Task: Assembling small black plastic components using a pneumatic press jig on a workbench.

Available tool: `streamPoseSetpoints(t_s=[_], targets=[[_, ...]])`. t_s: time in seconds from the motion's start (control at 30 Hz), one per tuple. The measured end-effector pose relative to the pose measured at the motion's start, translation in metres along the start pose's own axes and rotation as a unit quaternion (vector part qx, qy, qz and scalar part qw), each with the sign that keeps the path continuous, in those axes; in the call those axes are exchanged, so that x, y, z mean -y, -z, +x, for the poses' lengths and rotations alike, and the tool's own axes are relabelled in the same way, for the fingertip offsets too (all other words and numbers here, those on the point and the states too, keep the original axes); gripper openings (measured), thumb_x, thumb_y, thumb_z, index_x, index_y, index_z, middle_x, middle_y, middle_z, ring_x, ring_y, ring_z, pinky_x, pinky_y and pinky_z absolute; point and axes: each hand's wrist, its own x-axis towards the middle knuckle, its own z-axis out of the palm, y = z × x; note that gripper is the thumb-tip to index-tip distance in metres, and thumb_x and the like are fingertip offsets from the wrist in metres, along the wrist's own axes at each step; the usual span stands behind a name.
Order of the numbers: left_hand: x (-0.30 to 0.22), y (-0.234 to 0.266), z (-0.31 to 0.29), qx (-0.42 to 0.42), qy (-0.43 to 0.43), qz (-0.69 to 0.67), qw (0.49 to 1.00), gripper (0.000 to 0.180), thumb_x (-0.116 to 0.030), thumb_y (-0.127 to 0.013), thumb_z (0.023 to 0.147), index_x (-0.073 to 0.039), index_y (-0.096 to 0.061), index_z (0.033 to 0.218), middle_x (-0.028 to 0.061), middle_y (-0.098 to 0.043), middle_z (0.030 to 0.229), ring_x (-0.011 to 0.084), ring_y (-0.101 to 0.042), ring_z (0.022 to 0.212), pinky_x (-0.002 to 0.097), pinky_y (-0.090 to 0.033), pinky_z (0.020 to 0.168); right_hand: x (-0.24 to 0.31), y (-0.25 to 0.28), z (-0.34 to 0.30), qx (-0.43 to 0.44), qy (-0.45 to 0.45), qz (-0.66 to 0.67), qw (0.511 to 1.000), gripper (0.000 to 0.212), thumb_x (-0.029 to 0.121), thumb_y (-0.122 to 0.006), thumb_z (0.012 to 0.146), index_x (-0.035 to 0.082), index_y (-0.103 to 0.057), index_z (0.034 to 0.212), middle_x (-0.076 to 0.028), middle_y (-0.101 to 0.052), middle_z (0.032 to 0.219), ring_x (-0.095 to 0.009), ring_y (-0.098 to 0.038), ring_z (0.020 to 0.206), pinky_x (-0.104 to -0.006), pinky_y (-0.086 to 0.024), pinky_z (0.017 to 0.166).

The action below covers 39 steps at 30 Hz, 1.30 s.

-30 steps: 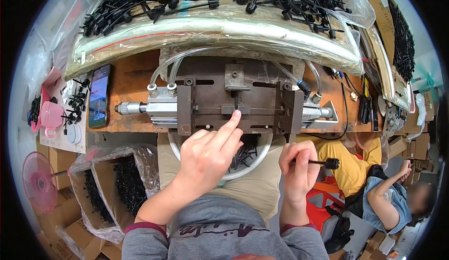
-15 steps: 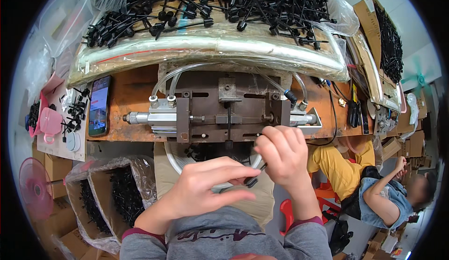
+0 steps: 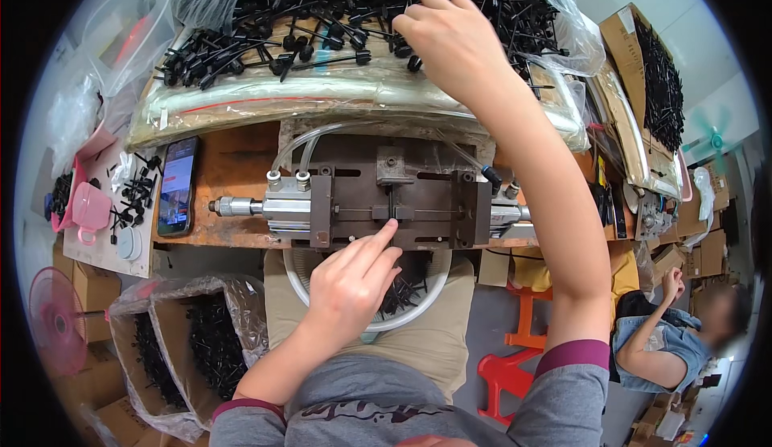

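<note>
My left hand (image 3: 354, 282) is at the front of a dark metal clamping fixture (image 3: 346, 226). Its index fingertip touches a thin black rod-shaped part (image 3: 392, 198) in the fixture's middle. The other fingers are curled, hiding the part's near end; the thumb is mostly out of sight. My right hand (image 3: 454, 41) reaches over a big heap of black plastic parts (image 3: 314, 33), each a thin stem with a thick head. Its fingers bend down into the heap and their tips are hidden, so what they pinch does not show.
Silver air cylinders (image 3: 287, 212) with clear hoses flank the fixture. A phone (image 3: 177, 186) lies left. Below, a white basket (image 3: 438, 294) holds black parts; a plastic-lined box (image 3: 173, 342) stands lower left. A red stool (image 3: 507, 383) and another person (image 3: 659, 334) are at right.
My hands were together above my lap around a small black part. The right has swung up to the heap, while the left has moved forward to the rod in the fixture.
</note>
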Motion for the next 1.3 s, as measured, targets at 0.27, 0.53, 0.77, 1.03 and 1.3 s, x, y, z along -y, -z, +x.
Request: streamPoseSetpoints(t_s=[0.27, 0.53, 0.77, 1.03, 1.3], targets=[[0.007, -0.010, 0.004, -0.006, -0.025, 0.057, 0.998, 0.026, -0.007, -0.077, 0.064, -0.003, -0.067, 0.088, 0.0131, -0.066, 0.119, 0.0213, -0.066, 0.075, 0.0311, -0.053, 0.068, -0.008, -0.028, 0.030, 0.110, -0.008, 0.067, 0.992, 0.014, 0.004, -0.068, 0.072, 0.008, -0.070, 0.086, -0.009, -0.071, 0.085, -0.027, -0.070, 0.087, -0.0366, -0.056, 0.073], [0.007, -0.012, 0.002, -0.001, -0.019, 0.060, 0.998, 0.027, -0.008, -0.078, 0.063, -0.004, -0.066, 0.087, 0.0127, -0.066, 0.119, 0.0193, -0.065, 0.065, 0.0291, -0.051, 0.062, -0.012, -0.021, 0.018, 0.105, 0.000, 0.083, 0.991, 0.025, 0.008, -0.070, 0.073, 0.009, -0.069, 0.098, -0.010, -0.070, 0.095, -0.028, -0.068, 0.093, -0.0385, -0.055, 0.080], [0.008, -0.011, 0.003, 0.006, -0.018, 0.056, 0.998, 0.025, -0.008, -0.078, 0.065, -0.005, -0.066, 0.087, 0.0114, -0.066, 0.119, 0.0193, -0.065, 0.064, 0.0284, -0.050, 0.061, -0.040, -0.003, 0.008, 0.028, -0.169, 0.348, 0.922, 0.032, 0.022, -0.074, 0.083, 0.005, -0.066, 0.109, -0.011, -0.068, 0.077, -0.016, -0.068, 0.070, -0.0291, -0.053, 0.067], [0.007, -0.006, 0.003, 0.014, -0.021, 0.035, 0.999, 0.025, -0.009, -0.078, 0.066, -0.005, -0.066, 0.087, 0.0110, -0.067, 0.118, 0.0208, -0.064, 0.062, 0.0292, -0.051, 0.060, -0.069, 0.003, -0.011, -0.051, -0.326, 0.609, 0.722, 0.034, 0.021, -0.068, 0.089, -0.001, -0.062, 0.114, -0.011, -0.069, 0.088, -0.014, -0.068, 0.069, -0.0243, -0.055, 0.067], [-0.003, 0.018, -0.003, 0.049, -0.030, -0.014, 0.998, 0.024, -0.013, -0.078, 0.068, -0.005, -0.067, 0.087, 0.0091, -0.068, 0.115, 0.0214, -0.065, 0.064, 0.0297, -0.053, 0.060, -0.072, -0.004, -0.022, -0.094, -0.342, 0.697, 0.623, 0.018, 0.008, -0.067, 0.087, -0.003, -0.065, 0.102, -0.013, -0.068, 0.088, -0.017, -0.068, 0.067, -0.0265, -0.058, 0.061]])
